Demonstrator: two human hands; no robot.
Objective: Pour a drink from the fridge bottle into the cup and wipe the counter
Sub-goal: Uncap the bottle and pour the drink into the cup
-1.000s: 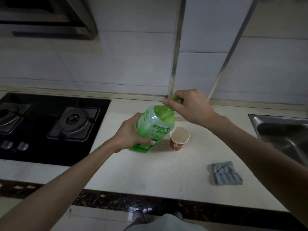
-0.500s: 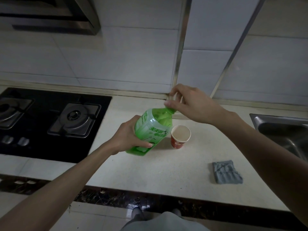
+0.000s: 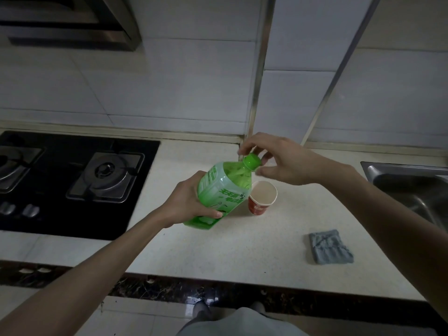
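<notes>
My left hand (image 3: 186, 204) grips the body of a green plastic bottle (image 3: 223, 192), which is tilted with its base on the pale counter (image 3: 242, 251) and its neck pointing away to the right. The green cap (image 3: 252, 161) sits on the neck. My right hand (image 3: 283, 161) reaches in from the right, its curled index finger and thumb on either side of the cap. A red paper cup (image 3: 263, 197) with a white inside stands upright just right of the bottle and looks empty. A folded grey cloth (image 3: 331, 247) lies on the counter to the right.
A black gas hob (image 3: 72, 183) with two burners fills the counter's left side. A steel sink (image 3: 409, 183) is at the right edge. White wall tiles rise behind, with a range hood (image 3: 72, 23) at upper left.
My right hand has shifted on the bottle neck, so the green cap it covered before now shows between my fingers. The bottle stays tilted in my left hand. Cup and cloth have not moved.
</notes>
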